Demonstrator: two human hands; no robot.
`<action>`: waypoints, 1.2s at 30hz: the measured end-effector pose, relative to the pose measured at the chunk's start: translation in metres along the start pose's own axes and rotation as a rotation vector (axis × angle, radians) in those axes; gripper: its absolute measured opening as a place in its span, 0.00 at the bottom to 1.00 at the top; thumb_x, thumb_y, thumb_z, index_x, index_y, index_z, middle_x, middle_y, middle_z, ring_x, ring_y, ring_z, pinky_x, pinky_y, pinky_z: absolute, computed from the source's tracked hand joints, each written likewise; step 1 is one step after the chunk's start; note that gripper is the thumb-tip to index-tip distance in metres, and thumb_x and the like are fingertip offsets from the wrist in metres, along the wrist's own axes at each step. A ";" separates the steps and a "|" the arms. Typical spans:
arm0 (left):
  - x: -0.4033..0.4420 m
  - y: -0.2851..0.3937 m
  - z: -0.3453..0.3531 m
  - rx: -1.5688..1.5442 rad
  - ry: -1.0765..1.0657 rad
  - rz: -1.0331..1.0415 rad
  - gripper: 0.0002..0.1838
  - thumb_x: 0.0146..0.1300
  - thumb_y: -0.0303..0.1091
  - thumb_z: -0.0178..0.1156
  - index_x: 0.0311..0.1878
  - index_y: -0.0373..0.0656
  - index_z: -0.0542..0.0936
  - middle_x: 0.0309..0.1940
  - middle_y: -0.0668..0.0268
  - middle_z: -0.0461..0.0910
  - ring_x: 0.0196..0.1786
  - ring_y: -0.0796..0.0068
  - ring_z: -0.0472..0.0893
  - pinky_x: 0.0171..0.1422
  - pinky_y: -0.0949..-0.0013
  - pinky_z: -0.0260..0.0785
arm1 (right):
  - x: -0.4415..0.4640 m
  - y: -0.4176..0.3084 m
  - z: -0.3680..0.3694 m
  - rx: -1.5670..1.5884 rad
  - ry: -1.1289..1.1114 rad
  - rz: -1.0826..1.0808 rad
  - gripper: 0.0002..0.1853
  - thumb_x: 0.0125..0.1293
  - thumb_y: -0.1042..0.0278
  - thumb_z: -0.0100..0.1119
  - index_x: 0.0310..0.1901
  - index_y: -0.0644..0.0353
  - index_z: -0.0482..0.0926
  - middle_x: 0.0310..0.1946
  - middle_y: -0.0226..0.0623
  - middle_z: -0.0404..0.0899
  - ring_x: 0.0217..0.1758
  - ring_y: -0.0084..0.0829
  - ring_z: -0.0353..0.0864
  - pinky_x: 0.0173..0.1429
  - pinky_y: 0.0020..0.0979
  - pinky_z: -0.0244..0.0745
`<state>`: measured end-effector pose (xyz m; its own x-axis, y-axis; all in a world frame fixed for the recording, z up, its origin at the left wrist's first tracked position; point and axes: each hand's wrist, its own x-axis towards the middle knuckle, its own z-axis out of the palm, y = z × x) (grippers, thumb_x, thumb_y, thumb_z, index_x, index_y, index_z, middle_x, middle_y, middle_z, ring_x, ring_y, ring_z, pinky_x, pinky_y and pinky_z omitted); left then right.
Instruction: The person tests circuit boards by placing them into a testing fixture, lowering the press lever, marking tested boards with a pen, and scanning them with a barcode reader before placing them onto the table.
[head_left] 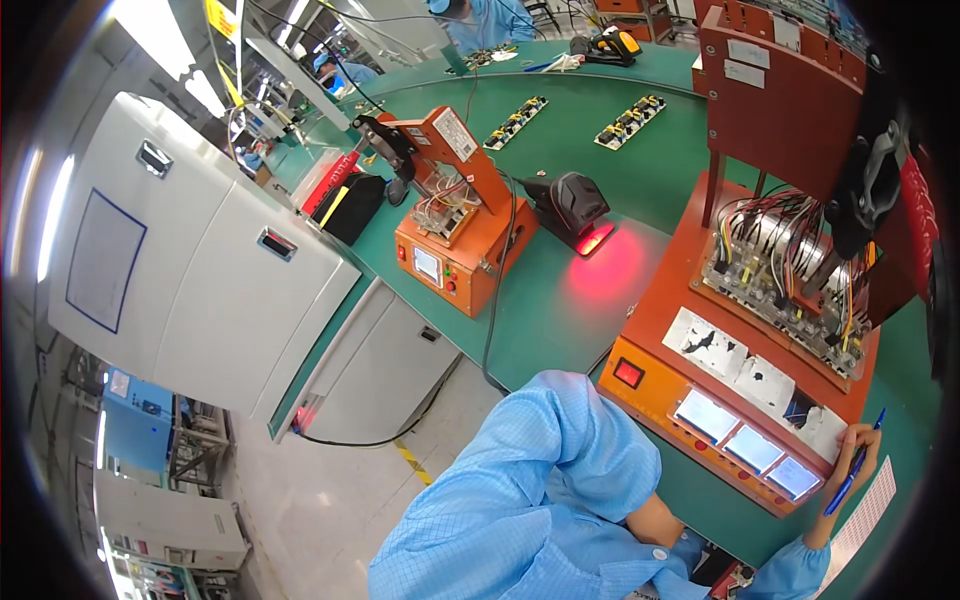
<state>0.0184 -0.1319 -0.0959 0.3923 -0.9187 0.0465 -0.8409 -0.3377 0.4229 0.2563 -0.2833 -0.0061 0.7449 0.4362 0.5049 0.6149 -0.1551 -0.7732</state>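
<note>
My right hand (853, 462) is closed around a blue pen (858, 468), at the right front corner of a large orange test fixture (640, 400). Below that hand a printed sheet (865, 520) lies on the green table. My left arm, in a blue checked sleeve (540, 460), bends across the front edge. Only bare skin near the wrist of my left hand (655, 521) shows; its fingers are hidden. On the fixture's front, lit screens (755, 447) sit beside a red switch (628, 372). Many wires (770, 230) run above a circuit board (785, 305) in it.
A smaller orange fixture (455, 270) stands left, beside a black scanner (575, 205) casting red light. Two circuit boards (517, 122) (630, 122) lie further back. A yellow-black handheld scanner (607, 46) rests behind them. A grey cabinet (190, 260) stands left; co-workers in blue (490, 22) sit beyond.
</note>
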 end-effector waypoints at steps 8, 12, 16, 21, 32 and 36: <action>0.008 -0.006 0.025 -0.033 0.103 0.062 0.15 0.58 0.39 0.57 0.29 0.37 0.86 0.28 0.51 0.84 0.37 0.51 0.84 0.44 0.52 0.76 | 0.000 -0.002 -0.002 -0.046 -0.018 -0.022 0.12 0.71 0.75 0.50 0.29 0.61 0.63 0.28 0.38 0.72 0.30 0.22 0.66 0.39 0.24 0.62; 0.005 0.001 0.005 0.114 0.017 0.043 0.11 0.62 0.38 0.55 0.32 0.47 0.85 0.28 0.62 0.84 0.35 0.58 0.83 0.44 0.53 0.76 | 0.001 -0.021 0.001 -0.153 0.004 -0.003 0.06 0.70 0.75 0.53 0.33 0.65 0.72 0.28 0.34 0.73 0.32 0.23 0.67 0.40 0.25 0.64; 0.011 -0.001 0.044 0.135 0.020 -0.122 0.08 0.53 0.37 0.60 0.26 0.45 0.84 0.26 0.61 0.83 0.33 0.59 0.83 0.38 0.54 0.76 | 0.003 -0.016 0.001 -0.148 0.039 -0.119 0.05 0.65 0.75 0.58 0.33 0.66 0.74 0.27 0.33 0.75 0.31 0.23 0.70 0.40 0.26 0.67; 0.011 0.003 0.046 0.305 -0.026 -0.232 0.07 0.51 0.35 0.61 0.28 0.43 0.83 0.27 0.61 0.82 0.35 0.62 0.83 0.43 0.57 0.76 | 0.005 -0.018 0.006 -0.132 0.084 -0.177 0.06 0.64 0.73 0.60 0.31 0.63 0.75 0.23 0.31 0.72 0.28 0.20 0.69 0.34 0.26 0.66; 0.005 0.013 -0.002 0.319 -0.168 -0.112 0.13 0.57 0.33 0.59 0.45 0.39 0.76 0.37 0.59 0.79 0.44 0.63 0.79 0.54 0.63 0.72 | 0.006 -0.009 0.008 0.083 0.093 -0.169 0.10 0.66 0.73 0.61 0.29 0.63 0.71 0.20 0.34 0.78 0.28 0.21 0.82 0.31 0.23 0.71; 0.004 0.012 -0.003 0.290 -0.134 -0.113 0.13 0.58 0.33 0.59 0.44 0.39 0.77 0.37 0.60 0.79 0.44 0.64 0.79 0.54 0.63 0.72 | 0.004 -0.012 0.007 0.063 0.075 -0.156 0.10 0.66 0.73 0.59 0.29 0.63 0.69 0.22 0.34 0.78 0.28 0.20 0.80 0.32 0.22 0.70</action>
<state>0.0109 -0.1387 -0.0882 0.4530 -0.8843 -0.1136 -0.8734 -0.4657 0.1426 0.2506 -0.2733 0.0024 0.6601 0.3829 0.6463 0.7092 -0.0339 -0.7042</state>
